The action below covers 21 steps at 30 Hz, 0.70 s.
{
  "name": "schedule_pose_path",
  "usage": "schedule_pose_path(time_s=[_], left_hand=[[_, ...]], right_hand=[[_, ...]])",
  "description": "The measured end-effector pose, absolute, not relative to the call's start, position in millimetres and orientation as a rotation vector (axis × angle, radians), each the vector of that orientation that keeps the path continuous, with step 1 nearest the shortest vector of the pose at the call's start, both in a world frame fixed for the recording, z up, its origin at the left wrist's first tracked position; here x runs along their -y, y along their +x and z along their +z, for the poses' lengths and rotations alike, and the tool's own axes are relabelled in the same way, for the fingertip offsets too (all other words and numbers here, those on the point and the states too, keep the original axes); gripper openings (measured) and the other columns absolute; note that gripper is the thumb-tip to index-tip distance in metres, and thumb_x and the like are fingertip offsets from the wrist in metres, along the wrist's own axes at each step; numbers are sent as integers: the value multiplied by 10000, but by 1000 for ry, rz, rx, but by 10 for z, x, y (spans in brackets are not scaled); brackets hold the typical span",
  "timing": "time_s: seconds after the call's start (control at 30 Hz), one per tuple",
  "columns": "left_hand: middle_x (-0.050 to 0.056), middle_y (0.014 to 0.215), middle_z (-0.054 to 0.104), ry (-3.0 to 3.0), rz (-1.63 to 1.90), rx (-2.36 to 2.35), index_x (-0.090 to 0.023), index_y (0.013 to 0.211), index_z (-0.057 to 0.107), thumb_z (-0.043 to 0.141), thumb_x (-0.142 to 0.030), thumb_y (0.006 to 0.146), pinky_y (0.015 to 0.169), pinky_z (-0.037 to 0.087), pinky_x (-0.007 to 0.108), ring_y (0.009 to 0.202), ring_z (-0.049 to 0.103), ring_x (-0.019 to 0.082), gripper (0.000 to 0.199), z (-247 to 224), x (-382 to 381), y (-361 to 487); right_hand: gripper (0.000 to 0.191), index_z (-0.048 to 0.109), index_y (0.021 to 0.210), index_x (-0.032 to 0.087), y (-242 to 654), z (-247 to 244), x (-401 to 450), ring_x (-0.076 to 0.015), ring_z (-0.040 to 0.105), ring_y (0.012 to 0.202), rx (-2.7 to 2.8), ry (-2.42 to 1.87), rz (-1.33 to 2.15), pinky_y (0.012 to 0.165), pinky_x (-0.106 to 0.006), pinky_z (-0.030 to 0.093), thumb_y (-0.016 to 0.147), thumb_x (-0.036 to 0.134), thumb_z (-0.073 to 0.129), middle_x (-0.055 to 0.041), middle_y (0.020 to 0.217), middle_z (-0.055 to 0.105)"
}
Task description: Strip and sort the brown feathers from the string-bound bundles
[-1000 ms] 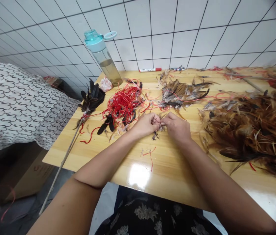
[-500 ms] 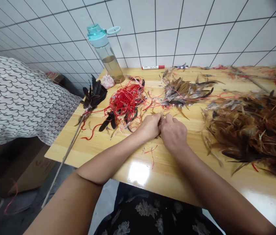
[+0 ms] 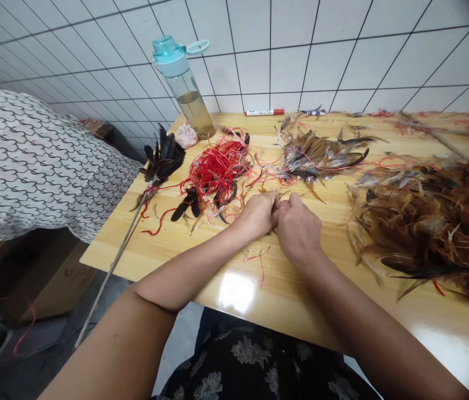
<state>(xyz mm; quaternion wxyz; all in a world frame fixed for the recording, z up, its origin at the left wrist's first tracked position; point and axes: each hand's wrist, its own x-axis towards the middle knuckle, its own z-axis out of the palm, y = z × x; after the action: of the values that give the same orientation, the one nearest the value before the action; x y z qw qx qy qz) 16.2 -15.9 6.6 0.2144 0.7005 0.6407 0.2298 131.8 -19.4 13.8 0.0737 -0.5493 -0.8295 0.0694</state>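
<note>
Our left hand (image 3: 261, 213) touches our right hand (image 3: 299, 229), with fingers curled in and fingertips hidden. The right hand's knuckles face up. Behind each hand, our left forearm (image 3: 201, 261) and right forearm (image 3: 359, 305) spread apart. Our left elbow (image 3: 155, 300) is bent.

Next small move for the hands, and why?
I'd probably ease the left hand and right hand slightly apart: they meet over the table, hiding whatever may lie between them, so any grip can't be checked.
</note>
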Motion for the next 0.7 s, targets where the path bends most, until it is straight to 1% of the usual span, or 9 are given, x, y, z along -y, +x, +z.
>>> schedule_pose_path(time_s=[0.17, 0.23, 0.3, 0.4, 0.57, 0.7], left_hand=[[-9, 658, 596, 1818, 753, -1630, -156, 722, 569, 570, -148, 726, 576, 365, 216, 600, 511, 97, 9, 27, 107, 75], [-19, 656, 590, 1728, 814, -1525, -149, 731, 568, 571, -153, 722, 560, 368, 194, 589, 512, 79, 11, -11, 74, 35], [-25, 644, 580, 1648, 844, -1437, -143, 745, 568, 572, -152, 715, 538, 361, 178, 568, 507, 64, 31, -54, 50, 7], [-21, 651, 590, 1575, 861, -1357, -140, 765, 570, 577, -141, 707, 532, 368, 168, 565, 522, 56, 59, -95, 39, -9], [4, 685, 626, 1523, 860, -1325, -137, 759, 545, 570, -101, 700, 564, 414, 178, 609, 574, 70, 74, -75, 55, -1], [6, 681, 631, 1505, 858, -1314, -140, 756, 530, 568, -88, 705, 571, 429, 184, 618, 588, 76, 82, -61, 58, 1]], right_hand=[[276, 634, 911, 177, 1420, 36, 96, -208, 568, 723, 2305, -1605, 335, 582, -305, 357, 925, 208, 360, -122, 961, 612], [214, 642, 862, 175, 1494, -52, -10, -202, 574, 747, 2202, -1521, 488, 631, -304, 400, 889, 207, 433, -103, 921, 620], [148, 650, 848, 175, 1563, -148, -120, -195, 584, 775, 2112, -1376, 638, 706, -306, 437, 828, 169, 504, -77, 862, 629], [134, 664, 830, 175, 1625, -257, -233, -177, 583, 744, 1995, -1256, 754, 725, -306, 458, 796, 166, 534, -53, 834, 626], [120, 676, 812, 177, 1638, -288, -261, -160, 580, 718, 1993, -1195, 814, 734, -303, 466, 774, 164, 563, -37, 805, 616], [126, 674, 810, 182, 1644, -263, -244, -169, 588, 759, 2011, -1160, 814, 744, -305, 466, 791, 164, 551, -44, 820, 619]])
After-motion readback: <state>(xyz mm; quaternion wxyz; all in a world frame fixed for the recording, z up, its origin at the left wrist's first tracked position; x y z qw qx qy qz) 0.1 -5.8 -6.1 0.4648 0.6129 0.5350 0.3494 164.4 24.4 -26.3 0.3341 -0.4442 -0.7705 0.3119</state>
